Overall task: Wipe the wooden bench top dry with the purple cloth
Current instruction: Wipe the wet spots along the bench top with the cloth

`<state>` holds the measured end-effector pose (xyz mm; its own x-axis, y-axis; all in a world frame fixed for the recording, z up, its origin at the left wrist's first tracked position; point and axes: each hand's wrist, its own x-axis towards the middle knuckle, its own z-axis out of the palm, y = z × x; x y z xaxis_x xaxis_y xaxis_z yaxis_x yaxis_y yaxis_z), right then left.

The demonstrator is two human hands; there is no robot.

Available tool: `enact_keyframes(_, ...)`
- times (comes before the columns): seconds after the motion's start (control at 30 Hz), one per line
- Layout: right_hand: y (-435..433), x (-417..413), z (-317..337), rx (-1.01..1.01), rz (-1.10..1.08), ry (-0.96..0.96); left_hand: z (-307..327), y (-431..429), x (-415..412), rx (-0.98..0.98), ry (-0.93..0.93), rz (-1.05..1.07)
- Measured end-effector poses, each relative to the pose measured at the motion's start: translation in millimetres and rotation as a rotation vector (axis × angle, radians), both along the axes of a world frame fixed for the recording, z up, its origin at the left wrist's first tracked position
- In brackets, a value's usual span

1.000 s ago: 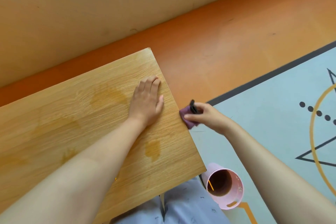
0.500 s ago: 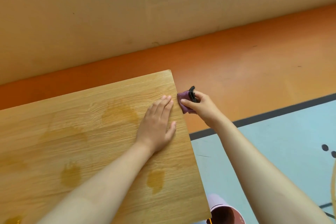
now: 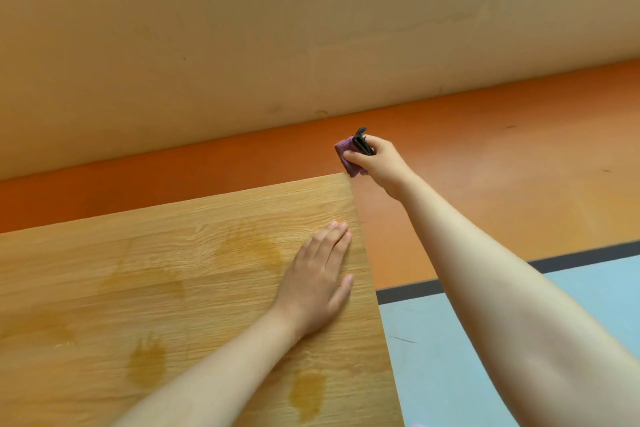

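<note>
Pinching the purple cloth (image 3: 344, 154) plus a small black item (image 3: 362, 145), kind unclear, right grip (image 3: 379, 161) sits at the wooden surface (image 3: 173, 270) far corner; cloth partly hidden by fingers, contact with corner uncertain. Left grip (image 3: 320, 276) released, flat on surface, 7 o'clock of cloth. Damp patches (image 3: 249, 250) at its 9 o'clock. Surface cut off left and below.
</note>
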<state>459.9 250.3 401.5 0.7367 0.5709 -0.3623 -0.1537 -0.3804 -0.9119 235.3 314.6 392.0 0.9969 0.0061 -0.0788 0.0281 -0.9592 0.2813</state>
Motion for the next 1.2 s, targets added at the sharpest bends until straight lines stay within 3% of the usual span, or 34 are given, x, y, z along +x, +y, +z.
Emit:
enact_keyframes(0.13,1,17,21,-0.146,0.196,-0.161,12,29,-6,-0.049,-0.046,0.058)
enact_keyframes(0.27,16,29,32,-0.411,0.49,-0.262,26,101,-2,-0.031,-0.022,0.4)
enact_keyframes(0.4,34,31,31,-0.501,0.635,-0.262,30,181,-4,-0.043,0.108,0.636)
enact_keyframes(0.5,43,32,34,-0.54,0.708,-0.221,23,214,-11,-0.012,0.377,0.59)
enact_keyframes(0.57,53,27,35,-0.552,0.74,-0.209,17,219,-12,0.037,0.447,0.525)
enact_keyframes(0.87,171,-60,13,-0.306,0.799,-0.162,10,223,-9,0.069,0.432,0.502)
enact_keyframes(1.2,68,26,22,-0.537,0.668,0.069,7,222,-10,0.084,0.346,0.488)
